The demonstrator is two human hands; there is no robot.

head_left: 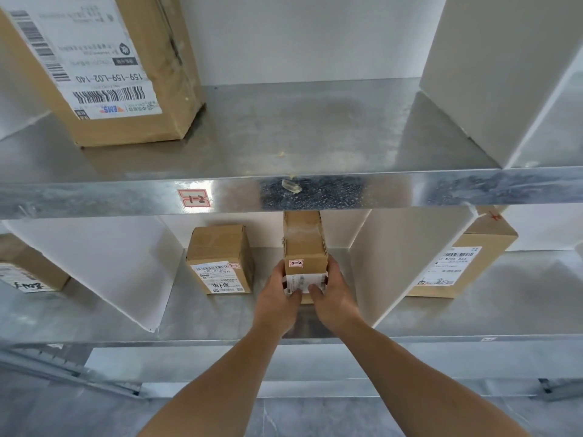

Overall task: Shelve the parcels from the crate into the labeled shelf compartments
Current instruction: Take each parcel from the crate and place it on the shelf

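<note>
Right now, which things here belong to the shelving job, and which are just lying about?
Job: narrow parcel tagged 2-2, gripped by left hand and right hand; second parcel beside it; EMS parcel on the upper shelf; parcel in the right compartment; 1-2 shelf label.
Lying about: clear tape scrap on that shelf's front edge; crumbs just behind it.

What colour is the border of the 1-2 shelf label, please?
The label border is red, clearest in the head view.

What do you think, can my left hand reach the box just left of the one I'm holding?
Probably yes, once it lets go. The left hand grips the held box, and the neighbouring box stands apart in the same compartment, with only bare shelf between.
</note>
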